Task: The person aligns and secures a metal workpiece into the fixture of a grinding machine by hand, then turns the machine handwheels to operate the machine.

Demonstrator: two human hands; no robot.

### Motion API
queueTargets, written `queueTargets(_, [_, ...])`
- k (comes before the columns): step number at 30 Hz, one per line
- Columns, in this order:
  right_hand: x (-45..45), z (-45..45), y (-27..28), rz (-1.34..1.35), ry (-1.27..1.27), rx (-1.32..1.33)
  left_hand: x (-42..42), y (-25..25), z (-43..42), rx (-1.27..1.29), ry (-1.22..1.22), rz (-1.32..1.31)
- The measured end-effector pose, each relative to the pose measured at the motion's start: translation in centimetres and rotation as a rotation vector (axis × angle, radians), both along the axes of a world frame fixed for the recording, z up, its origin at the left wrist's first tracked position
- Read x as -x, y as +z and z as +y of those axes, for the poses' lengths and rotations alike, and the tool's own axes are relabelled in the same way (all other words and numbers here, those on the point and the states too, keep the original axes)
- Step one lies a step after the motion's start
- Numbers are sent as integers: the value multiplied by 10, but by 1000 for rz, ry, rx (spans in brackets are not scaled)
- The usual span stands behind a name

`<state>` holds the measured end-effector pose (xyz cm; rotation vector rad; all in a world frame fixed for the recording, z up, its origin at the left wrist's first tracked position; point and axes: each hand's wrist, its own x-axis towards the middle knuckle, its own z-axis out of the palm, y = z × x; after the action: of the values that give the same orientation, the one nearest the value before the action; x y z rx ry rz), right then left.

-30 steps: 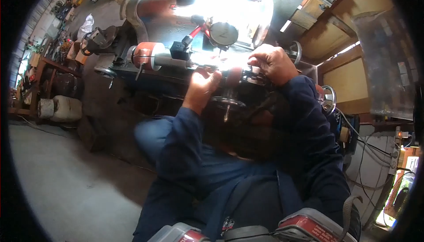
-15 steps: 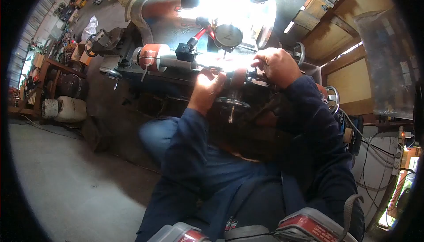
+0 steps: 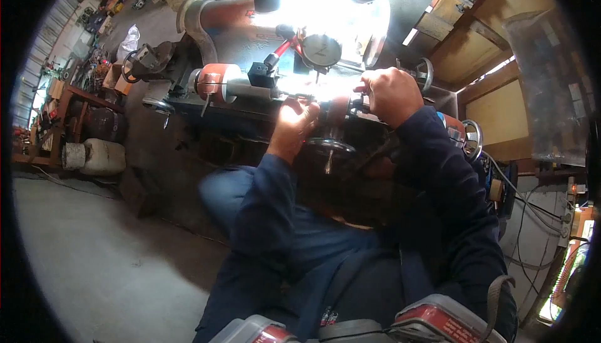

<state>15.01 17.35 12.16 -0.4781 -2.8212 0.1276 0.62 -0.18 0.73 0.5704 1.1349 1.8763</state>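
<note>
Under a very bright lamp, a red and grey machine point(image 3: 216, 83) carries a round dial gauge point(image 3: 321, 50) on a red arm fixed to a black block point(image 3: 261, 75). My left hand point(image 3: 294, 124) is below the gauge, its fingers closed at a small metal part on the machine; glare hides what they grip. To the right, my right hand point(image 3: 393, 95) has its fingers curled in a pinch beside the red column; what lies between them is too small to name. A chrome handwheel point(image 3: 329, 147) sits below and between the hands.
More handwheels stand at the machine's right end point(image 3: 472, 139) and left end point(image 3: 158, 105). A white gas cylinder point(image 3: 103, 155) lies on the floor at left. Clear plastic cases point(image 3: 447, 321) are close to my body. Cables hang at the right.
The whole view has shifted slightly, moving the machine a little right in the picture. My right hand has turned slightly, its fingers curling more; my left hand stays at the same part.
</note>
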Motion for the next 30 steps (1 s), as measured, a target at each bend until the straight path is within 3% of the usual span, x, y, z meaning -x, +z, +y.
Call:
queueTargets(10, [8,-12,11,-106,-111,-13,6,-7,-2,-14,-60,-34])
queueTargets(13, [-1,1,6,-31,51,64,2,-6,0,33,9,-39])
queueTargets(16, [-6,12,-3,335,169,107,5,-4,-1,83,-33,85])
queueTargets(20, [-38,0,23,558,-165,315,-2,9,-3,119,11,120])
queueTargets(24, [-103,-7,54,415,-598,96,-14,24,0,150,127,148])
queueTargets(28, [-189,25,19,396,-757,-224,-19,28,-5,245,211,127])
queueTargets(30, [-223,24,-4,336,-801,-159,-20,38,-10,270,192,89])
